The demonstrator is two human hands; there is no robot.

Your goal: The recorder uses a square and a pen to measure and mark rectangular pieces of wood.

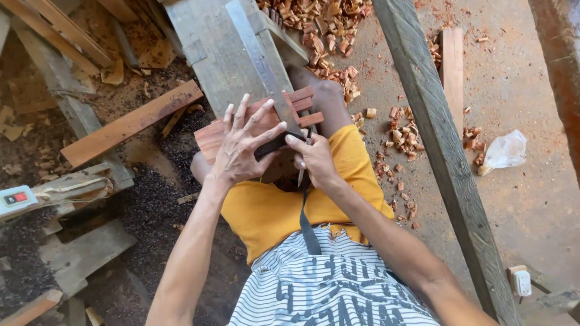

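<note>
From the head camera, two hands work over one reddish wooden workpiece (pixel 254 124) that rests across the person's knees, its far end cut into what look like three short tenon fingers beside the steel blade. The left hand (pixel 241 148) lies spread flat on the workpiece, all five fingers splayed, pressing down on the dark stock of one metal try square (pixel 266 72), whose long steel blade runs away from the workpiece over the grey counter (pixel 205 42). The right hand (pixel 314 158) sits just right of the workpiece, closed around one thin pencil (pixel 301 175) whose tip points down toward the lap; the grip itself is partly hidden, so it is probably a pinch between thumb and fingers. One loose reddish plank (pixel 130 124) lies to the left of the workpiece on dark shavings. Beyond the workpiece, at the top, one heap of reddish wood chips (pixel 320 24) is piled, and more chips are scattered to its right, too many to count. One grey beam (pixel 441 151) runs diagonally right of the workpiece, and farther right lies one crumpled white plastic bag (pixel 504 152). Well left of the workpiece, one white switch box (pixel 17 199) with a red button shows at the edge.
</note>
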